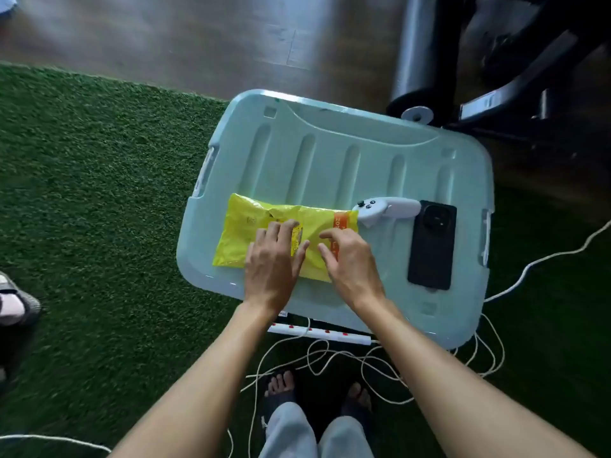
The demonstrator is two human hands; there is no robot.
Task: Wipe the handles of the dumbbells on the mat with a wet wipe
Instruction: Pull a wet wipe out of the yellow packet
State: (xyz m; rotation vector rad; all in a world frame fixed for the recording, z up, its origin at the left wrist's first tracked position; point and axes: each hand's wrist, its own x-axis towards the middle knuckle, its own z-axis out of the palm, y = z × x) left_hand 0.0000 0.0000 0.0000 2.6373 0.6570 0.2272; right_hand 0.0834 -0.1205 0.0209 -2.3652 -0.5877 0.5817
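Wipe pack (264, 233), yellow, lies on bin lid (330, 166), long axis left-right. Left hand (274, 259) flat on pack centre, fingers straight. Right hand (350, 259) just right, fingers loose, holding nothing. Dumbbells not in view.

Green artificial turf (99, 193) meets a glossy wooden floor (198, 38), with black equipment (496, 61) beyond.

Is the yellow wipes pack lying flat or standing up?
Lying flat: the yellow wipes pack rests broad side down on the bin lid.
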